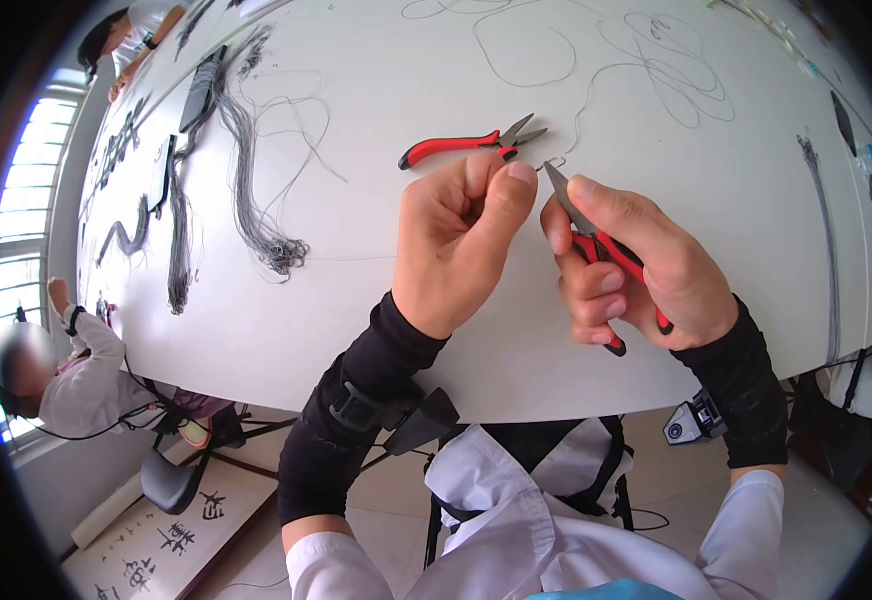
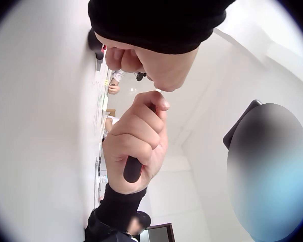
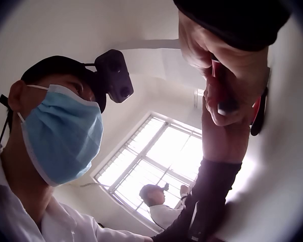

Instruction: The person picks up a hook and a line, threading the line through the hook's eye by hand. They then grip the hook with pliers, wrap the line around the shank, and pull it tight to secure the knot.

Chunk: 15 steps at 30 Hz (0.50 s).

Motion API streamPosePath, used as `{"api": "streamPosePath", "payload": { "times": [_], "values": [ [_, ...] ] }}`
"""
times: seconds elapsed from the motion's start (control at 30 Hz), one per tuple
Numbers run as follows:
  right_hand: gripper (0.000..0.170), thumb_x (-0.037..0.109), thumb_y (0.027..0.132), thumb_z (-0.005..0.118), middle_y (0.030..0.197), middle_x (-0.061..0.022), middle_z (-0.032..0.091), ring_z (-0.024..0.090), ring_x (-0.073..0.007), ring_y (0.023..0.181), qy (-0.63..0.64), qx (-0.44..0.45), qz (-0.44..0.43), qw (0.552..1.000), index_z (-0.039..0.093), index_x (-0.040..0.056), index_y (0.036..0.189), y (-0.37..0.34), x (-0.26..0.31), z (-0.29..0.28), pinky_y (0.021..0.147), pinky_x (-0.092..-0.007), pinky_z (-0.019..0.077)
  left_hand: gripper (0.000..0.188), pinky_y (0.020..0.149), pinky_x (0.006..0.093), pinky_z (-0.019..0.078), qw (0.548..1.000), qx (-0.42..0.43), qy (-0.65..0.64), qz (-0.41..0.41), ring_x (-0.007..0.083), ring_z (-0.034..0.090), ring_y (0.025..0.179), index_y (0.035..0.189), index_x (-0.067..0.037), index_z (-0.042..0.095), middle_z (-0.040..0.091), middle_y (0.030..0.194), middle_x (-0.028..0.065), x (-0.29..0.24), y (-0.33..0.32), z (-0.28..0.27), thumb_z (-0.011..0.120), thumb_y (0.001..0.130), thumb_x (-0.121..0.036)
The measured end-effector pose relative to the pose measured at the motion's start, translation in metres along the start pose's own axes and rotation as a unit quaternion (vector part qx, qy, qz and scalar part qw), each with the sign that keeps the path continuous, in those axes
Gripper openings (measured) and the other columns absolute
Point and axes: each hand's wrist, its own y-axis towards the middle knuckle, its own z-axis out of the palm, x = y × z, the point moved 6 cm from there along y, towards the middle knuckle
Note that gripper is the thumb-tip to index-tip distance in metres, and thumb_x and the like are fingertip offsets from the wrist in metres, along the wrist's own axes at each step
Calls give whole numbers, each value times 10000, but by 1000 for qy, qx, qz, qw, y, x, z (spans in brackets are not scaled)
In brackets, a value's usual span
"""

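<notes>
1. Wire (image 1: 560, 160), jutting from the pinched left grip (image 1: 459, 238), could slip if that pinch loosens.
2. Pliers (image 1: 583, 215), clasped in the right grip (image 1: 661, 265), could nip the left thumb (image 1: 507, 197) if they close askew.

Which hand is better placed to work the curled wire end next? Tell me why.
Probably the right hand: it holds pliers, tips beside the curled wire end. The left hand has no tool and appears to pinch the wire.
</notes>
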Motion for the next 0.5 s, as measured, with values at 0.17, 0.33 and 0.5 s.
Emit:
{"api": "streamPosePath", "payload": {
  "times": [0.17,0.33,0.5],
  "values": [
    [369,397,1040,490,619,34,370,397,-90,505,-61,-14,-16,998,551,50,929,3,3,-11,523,-290,435,253,643,228,386,1000,8,5,-5,51,454,709,856,3,610,611,796,-13,-2,2,-4,576,1036,-171],
    [357,356,1009,561,608,27,439,496,-102,519,-215,36,25,976,589,20,891,-2,10,-16,514,-281,444,256,654,223,398,1000,-8,-11,11,51,463,715,909,5,617,634,847,1,-3,4,-6,565,1048,-203],
    [329,328,993,615,645,7,483,561,-123,584,-135,-55,-65,987,632,0,972,3,17,-28,576,-281,495,245,606,228,356,994,32,-101,1,56,406,656,892,-8,594,583,810,-3,3,6,-7,537,1050,-187]
  ]
}}
